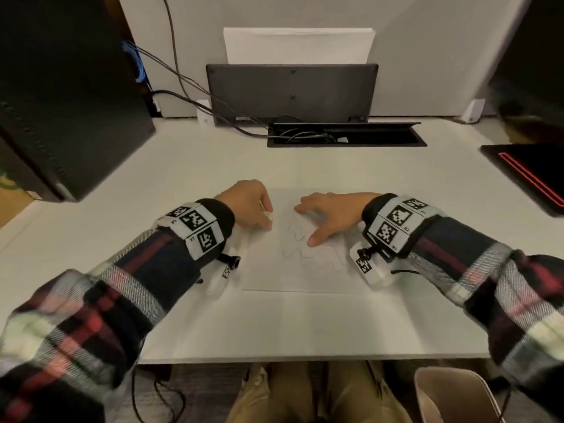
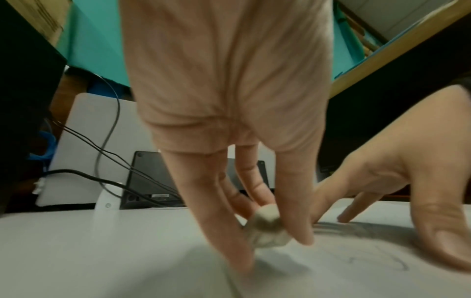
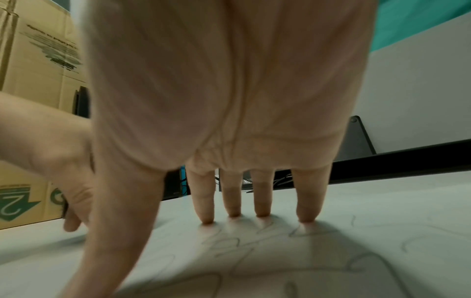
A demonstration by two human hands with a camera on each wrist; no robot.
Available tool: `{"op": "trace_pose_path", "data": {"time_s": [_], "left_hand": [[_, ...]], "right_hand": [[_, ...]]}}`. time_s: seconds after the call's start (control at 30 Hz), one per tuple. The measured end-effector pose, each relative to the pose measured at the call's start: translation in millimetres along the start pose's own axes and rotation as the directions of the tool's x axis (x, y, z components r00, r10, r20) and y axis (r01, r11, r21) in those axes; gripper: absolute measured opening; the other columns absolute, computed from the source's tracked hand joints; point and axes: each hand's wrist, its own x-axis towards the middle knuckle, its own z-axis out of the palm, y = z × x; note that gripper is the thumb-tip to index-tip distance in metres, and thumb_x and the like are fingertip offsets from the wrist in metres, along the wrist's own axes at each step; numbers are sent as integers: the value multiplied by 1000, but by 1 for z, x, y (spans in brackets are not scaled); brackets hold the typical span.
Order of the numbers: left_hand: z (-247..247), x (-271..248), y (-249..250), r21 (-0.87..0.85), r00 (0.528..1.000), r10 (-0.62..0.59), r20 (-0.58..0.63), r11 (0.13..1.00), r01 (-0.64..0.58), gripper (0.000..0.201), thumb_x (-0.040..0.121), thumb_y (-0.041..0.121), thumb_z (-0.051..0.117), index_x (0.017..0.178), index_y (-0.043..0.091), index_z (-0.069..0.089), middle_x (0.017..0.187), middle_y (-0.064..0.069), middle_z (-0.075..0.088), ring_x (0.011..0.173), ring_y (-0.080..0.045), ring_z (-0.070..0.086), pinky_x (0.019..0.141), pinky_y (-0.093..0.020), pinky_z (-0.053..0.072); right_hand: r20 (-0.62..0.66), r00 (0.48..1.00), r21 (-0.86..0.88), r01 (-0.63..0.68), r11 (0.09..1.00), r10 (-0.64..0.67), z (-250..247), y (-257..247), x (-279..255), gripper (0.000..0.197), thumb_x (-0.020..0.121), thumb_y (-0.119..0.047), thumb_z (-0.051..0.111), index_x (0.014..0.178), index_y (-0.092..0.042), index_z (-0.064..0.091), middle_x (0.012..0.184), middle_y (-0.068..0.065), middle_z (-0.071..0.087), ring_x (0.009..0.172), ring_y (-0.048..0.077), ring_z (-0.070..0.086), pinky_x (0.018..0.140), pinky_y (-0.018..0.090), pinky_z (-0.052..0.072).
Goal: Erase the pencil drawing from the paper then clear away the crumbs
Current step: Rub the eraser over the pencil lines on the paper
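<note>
A white sheet of paper lies flat on the desk, with a faint pencil drawing of wavy outlines on it. My left hand sits over the sheet's left part and pinches a small, lumpy grey-white eraser between thumb and fingers, just above the paper. My right hand lies spread on the drawing, straight fingertips and thumb pressing the sheet down. The eraser shows as a pale speck in the head view.
The white desk carries a dark computer tower at the left, a black panel and cable tray at the back, and a black mat with red lines at the right. A chair back stands below the front edge.
</note>
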Motion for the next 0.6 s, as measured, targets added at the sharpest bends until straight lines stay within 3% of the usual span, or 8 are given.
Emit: {"op": "trace_pose_path", "data": {"time_s": [0.07, 0.17, 0.3, 0.43, 0.53, 0.6], "left_hand": [[5, 1, 4, -37, 997, 79, 1, 996, -79, 24, 71, 16, 79, 91, 15, 65, 82, 4, 55, 64, -7, 53, 60, -20, 49], [10, 1, 8, -44, 988, 152, 3, 987, -152, 22, 70, 16, 80, 88, 17, 68, 78, 5, 58, 65, -1, 52, 60, -15, 43], [11, 3, 10, -4, 984, 175, -8, 984, -175, 24, 72, 15, 79, 95, 14, 72, 78, 8, 59, 79, -6, 55, 62, -10, 39], [14, 3, 13, -39, 980, 194, 40, 981, -192, 22, 72, 17, 79, 93, 17, 74, 71, 13, 60, 69, -1, 53, 61, -8, 36], [14, 4, 16, 19, 976, 216, -33, 976, -216, 20, 74, 19, 77, 94, 16, 75, 70, 16, 57, 67, 0, 51, 57, -5, 36], [14, 4, 17, 19, 975, 221, -10, 975, -220, 19, 74, 19, 77, 92, 16, 75, 69, 16, 58, 67, 0, 52, 57, -5, 36]], "right_hand": [[21, 1000, -58, -2, 998, 3, 1, -1, 0, 88, 82, -45, 64, 149, -21, 11, 157, 0, 8, 142, 23, 15, 115, 37, 15], [67, 998, -78, 1, 997, 4, 6, -4, -3, 93, 83, -48, 62, 149, -23, 2, 158, 0, -5, 145, 20, 3, 117, 37, 7], [101, 995, -67, 11, 998, -4, 9, -4, -11, 92, 86, -47, 58, 149, -23, -5, 157, -3, -13, 145, 17, -8, 116, 35, -1], [120, 993, -67, 26, 997, -18, 10, -3, -11, 92, 86, -49, 57, 149, -27, -7, 157, -2, -15, 144, 20, -11, 116, 39, -3], [130, 991, -98, 33, 995, -20, 10, -4, -12, 92, 87, -51, 54, 148, -28, -11, 156, 0, -17, 144, 23, -13, 116, 41, -3], [134, 990, -124, 49, 991, -32, 11, -6, -13, 92, 87, -52, 53, 147, -28, -13, 156, 3, -18, 144, 26, -13, 115, 43, -2]]}}
